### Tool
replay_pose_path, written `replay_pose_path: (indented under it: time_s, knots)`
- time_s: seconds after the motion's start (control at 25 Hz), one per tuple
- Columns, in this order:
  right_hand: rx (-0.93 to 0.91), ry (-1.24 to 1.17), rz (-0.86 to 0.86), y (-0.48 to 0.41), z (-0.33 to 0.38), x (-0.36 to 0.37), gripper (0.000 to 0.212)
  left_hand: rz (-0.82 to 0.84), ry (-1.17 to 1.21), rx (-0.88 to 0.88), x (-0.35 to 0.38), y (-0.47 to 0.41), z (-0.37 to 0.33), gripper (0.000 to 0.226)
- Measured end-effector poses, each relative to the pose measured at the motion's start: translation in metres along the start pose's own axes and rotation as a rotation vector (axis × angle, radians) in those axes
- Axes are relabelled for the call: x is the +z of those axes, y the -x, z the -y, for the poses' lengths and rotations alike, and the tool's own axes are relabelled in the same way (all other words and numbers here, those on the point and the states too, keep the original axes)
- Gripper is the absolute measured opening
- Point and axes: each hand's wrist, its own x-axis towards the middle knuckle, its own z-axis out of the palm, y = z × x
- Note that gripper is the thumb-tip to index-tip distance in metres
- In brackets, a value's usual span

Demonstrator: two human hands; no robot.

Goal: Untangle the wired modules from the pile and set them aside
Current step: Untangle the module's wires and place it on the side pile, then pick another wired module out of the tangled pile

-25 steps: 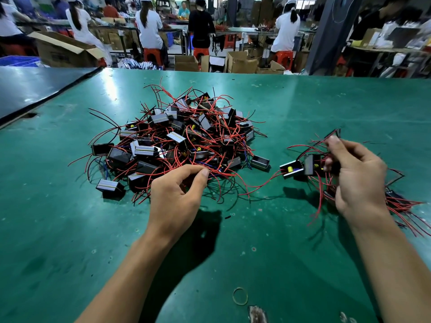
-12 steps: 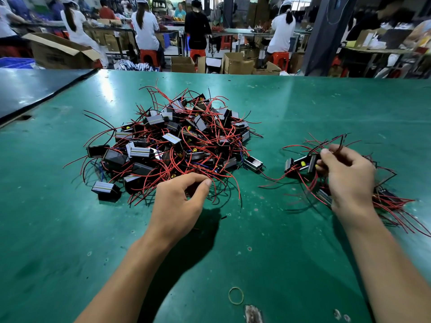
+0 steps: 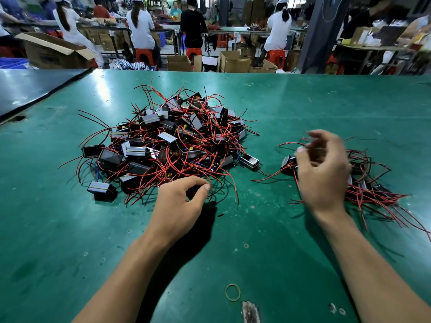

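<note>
At inspection the main pile (image 3: 177, 141) of black modules and red wires lay in the middle of the green table (image 3: 303, 101), densely knotted, with wire ends splayed out on all sides. A smaller heap (image 3: 368, 180) of modules already separated lay well apart to the right, evidently kept at that distance so that freed wires could not catch on the pile again. The left hand (image 3: 179, 201) rested at the pile's near edge, thumb and forefinger curled towards each other among the loose wire ends. Whether they pinched a wire could not be determined, as a dark gap showed between them. Its position suggested it was there to steady the pile while a unit was drawn off. The right hand (image 3: 324, 164) was over the near-left side of the heap and blurred. Its fingers appeared loosely parted and lifted, gripping nothing that could be made out. One module (image 3: 288, 163) lay just beside its thumb at the heap's edge, with red leads trailing left towards the pile. It was judged to be the unit in the course of being set aside. Another module (image 3: 249, 160) sat at the pile's right fringe, between the two groups, and looked the easiest to take next. A rubber band (image 3: 232, 292) lay near the front edge, between the forearms. Most of the work remained: the pile far outweighed the heap.
</note>
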Motion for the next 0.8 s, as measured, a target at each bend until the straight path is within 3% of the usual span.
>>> replay_pose_path:
  time_s: [0.12,0.2,0.36,0.44,0.6,0.8]
  knots:
    - [0.224,0.007,0.291,0.004,-0.006,0.007,0.062,-0.006,0.013,-0.038,-0.002,-0.002,0.000,0.010]
    - [0.328,0.041,0.307,0.001,-0.014,0.006,0.069,-0.009,0.023,-0.064,-0.003,-0.002,0.000,0.010]
    - [0.408,0.031,0.264,-0.004,-0.023,0.001,0.063,-0.007,0.037,-0.082,-0.005,-0.001,-0.002,0.009]
    - [0.363,0.037,0.248,-0.001,-0.023,0.003,0.056,-0.006,0.054,-0.086,-0.004,-0.001,-0.001,0.008]
    - [0.102,0.099,0.205,0.013,-0.008,0.011,0.033,0.017,0.072,-0.059,0.000,0.001,-0.001,0.008]
    - [-0.088,0.054,0.484,0.039,0.023,0.036,0.019,0.027,0.083,-0.064,0.002,0.000,0.001,0.009]
